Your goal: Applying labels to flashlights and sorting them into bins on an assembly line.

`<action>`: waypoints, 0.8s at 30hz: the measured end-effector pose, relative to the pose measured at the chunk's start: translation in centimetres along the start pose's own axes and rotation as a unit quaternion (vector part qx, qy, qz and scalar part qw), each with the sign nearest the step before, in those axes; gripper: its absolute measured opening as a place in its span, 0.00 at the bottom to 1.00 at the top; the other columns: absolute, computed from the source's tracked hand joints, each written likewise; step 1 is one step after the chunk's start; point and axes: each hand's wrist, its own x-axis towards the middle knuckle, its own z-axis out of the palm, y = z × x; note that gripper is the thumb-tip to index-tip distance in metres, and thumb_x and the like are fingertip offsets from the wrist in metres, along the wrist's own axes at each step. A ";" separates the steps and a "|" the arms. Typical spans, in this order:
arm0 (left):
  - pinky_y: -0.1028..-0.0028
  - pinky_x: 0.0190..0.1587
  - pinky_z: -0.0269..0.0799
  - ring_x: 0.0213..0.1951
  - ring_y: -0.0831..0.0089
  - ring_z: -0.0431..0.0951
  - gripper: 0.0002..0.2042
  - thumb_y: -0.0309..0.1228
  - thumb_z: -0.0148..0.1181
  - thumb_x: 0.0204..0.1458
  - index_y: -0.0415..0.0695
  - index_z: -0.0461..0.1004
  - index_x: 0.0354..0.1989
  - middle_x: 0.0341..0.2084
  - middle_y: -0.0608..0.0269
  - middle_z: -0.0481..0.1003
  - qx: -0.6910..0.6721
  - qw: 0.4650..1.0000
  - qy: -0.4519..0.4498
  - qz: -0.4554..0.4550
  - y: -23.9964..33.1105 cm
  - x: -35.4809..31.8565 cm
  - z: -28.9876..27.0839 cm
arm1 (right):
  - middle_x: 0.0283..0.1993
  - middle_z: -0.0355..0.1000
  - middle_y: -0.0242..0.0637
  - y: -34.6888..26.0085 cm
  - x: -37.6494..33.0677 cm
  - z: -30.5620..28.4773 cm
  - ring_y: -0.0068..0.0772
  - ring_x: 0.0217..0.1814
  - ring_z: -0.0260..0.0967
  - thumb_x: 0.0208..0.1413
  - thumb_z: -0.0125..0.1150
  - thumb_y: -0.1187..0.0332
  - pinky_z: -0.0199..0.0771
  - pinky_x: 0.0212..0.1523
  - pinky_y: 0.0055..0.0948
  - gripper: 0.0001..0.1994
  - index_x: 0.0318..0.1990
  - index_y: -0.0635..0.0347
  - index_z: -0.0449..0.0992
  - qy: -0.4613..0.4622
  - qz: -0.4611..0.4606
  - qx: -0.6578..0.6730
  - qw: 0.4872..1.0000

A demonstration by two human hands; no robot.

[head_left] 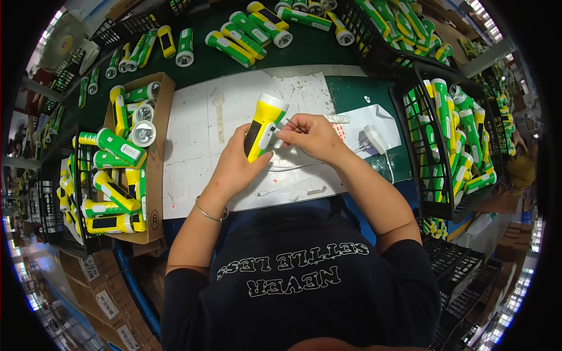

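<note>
My left hand (pixel 239 159) is wrapped round a yellow flashlight (pixel 264 124) with a white head and a dark panel on its face. The flashlight tilts, head away from me, above the white work board. Close against its side, my right hand (pixel 316 139) has thumb and forefinger pinched together. Something thin shows at those fingertips, too small to name. Below the hands, a white cable (pixel 295 166) runs over the board to a white charger plug (pixel 374 139) at the right. A loose cable end (pixel 269 192) lies nearer to me.
An open cardboard box (pixel 157 158) of green and yellow flashlights stands at the left. Black baskets (pixel 420 202) full of flashlights stand at the right. More flashlights (pixel 249 30) lie along the far side of the green table (pixel 363 93). Red stickers (pixel 339 131) lie beyond my right hand.
</note>
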 end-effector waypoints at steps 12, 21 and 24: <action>0.65 0.28 0.72 0.30 0.54 0.73 0.28 0.33 0.63 0.43 0.45 0.59 0.54 0.33 0.54 0.64 0.238 0.952 0.145 0.129 -0.1 -0.4 1.6 | 0.22 0.70 0.28 -0.2 0.0 0.4 0.12 0.22 0.61 0.48 0.64 0.65 0.57 0.23 0.12 0.09 0.27 0.62 0.74 0.015 0.071 0.024 0.997; 0.63 0.52 0.63 0.48 0.49 0.67 0.27 0.36 0.59 0.48 0.34 0.58 0.53 0.47 0.42 0.65 0.150 0.969 0.170 0.097 -2.9 1.7 1.8 | 0.21 0.71 0.30 1.4 -2.5 -0.6 0.16 0.23 0.66 0.47 0.63 0.68 0.66 0.24 0.18 0.08 0.24 0.62 0.73 0.052 -0.045 -0.070 0.995; 0.74 0.46 0.66 0.45 0.72 0.68 0.22 0.36 0.52 0.56 0.38 0.57 0.55 0.44 0.58 0.67 -0.218 0.971 0.095 -0.033 -2.4 1.8 1.6 | 0.33 0.73 0.38 1.0 -4.0 0.2 0.30 0.32 0.71 0.43 0.65 0.54 0.70 0.36 0.26 0.21 0.38 0.61 0.71 0.138 -0.132 -0.275 0.943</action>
